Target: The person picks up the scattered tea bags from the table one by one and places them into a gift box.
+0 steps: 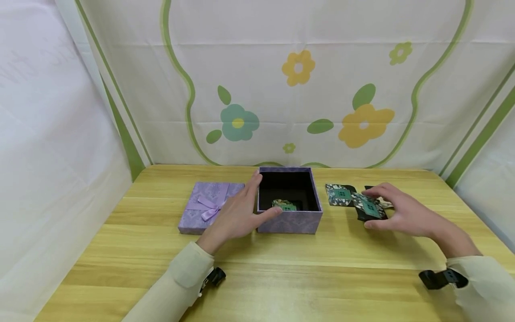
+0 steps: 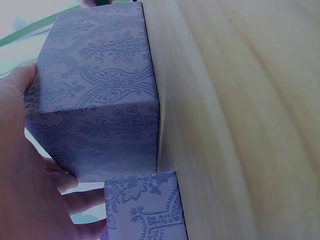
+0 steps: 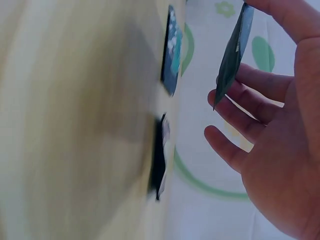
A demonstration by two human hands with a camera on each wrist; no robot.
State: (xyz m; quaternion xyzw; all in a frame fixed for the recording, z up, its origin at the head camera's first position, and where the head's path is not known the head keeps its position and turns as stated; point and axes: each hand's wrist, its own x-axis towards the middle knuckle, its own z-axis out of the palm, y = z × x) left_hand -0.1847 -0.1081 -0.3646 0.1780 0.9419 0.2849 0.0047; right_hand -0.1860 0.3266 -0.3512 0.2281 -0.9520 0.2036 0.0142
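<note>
Two hands are working at centre frame: the left hand [image 1: 237,214] is steadying the open lilac patterned cardboard box [image 1: 289,223] with relaxed fingers, while the right hand [image 1: 402,212], its grip pinching a dark green-printed sachet [image 1: 368,206] right of it, should be lifting level.

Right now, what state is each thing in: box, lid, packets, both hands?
Purple box: open, upright, one packet inside.
Lid: off, flat on the table left of the box, bow up.
Left hand: fingers straight, against the box's left wall.
Right hand: pinches a green-patterned packet, lifted off the table.
Other packets: flat on the table right of the box.
</note>
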